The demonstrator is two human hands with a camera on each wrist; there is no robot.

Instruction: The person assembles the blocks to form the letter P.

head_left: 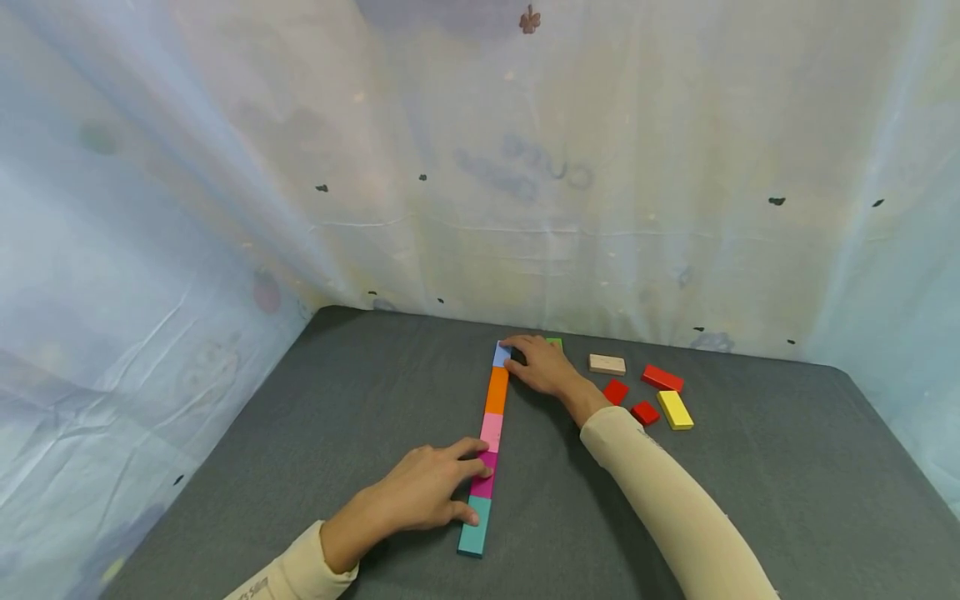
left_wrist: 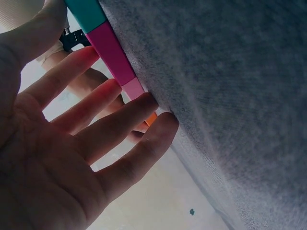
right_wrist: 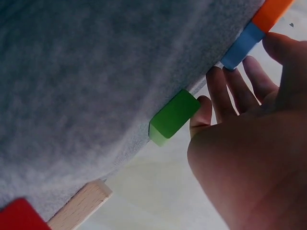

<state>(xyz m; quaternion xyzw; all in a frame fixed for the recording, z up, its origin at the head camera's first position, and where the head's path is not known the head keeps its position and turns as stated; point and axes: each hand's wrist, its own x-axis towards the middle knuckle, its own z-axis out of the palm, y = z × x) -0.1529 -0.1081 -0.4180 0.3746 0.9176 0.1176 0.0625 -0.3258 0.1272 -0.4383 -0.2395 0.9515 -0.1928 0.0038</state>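
A straight row of flat blocks runs away from me: teal (head_left: 473, 533), magenta (head_left: 483, 485), pink (head_left: 492, 428), orange (head_left: 497, 392) and light blue (head_left: 502, 355). My left hand (head_left: 420, 492) lies along the row's left side near the front. Its extended fingers touch the pink and magenta blocks, and the thumb rests on the teal one. At the far end, my right hand (head_left: 546, 367) has the light blue block (right_wrist: 241, 47) between thumb and fingertips. The fingertips meet its far end; the thumb sits by the orange block (right_wrist: 271, 14).
Just beyond my right hand stands a green block (right_wrist: 175, 115). To its right are a plain wooden block (head_left: 607, 364), several red blocks (head_left: 663, 377) and a yellow block (head_left: 676, 410). A pale curtain (head_left: 555, 275) hangs behind the grey table (head_left: 360, 400).
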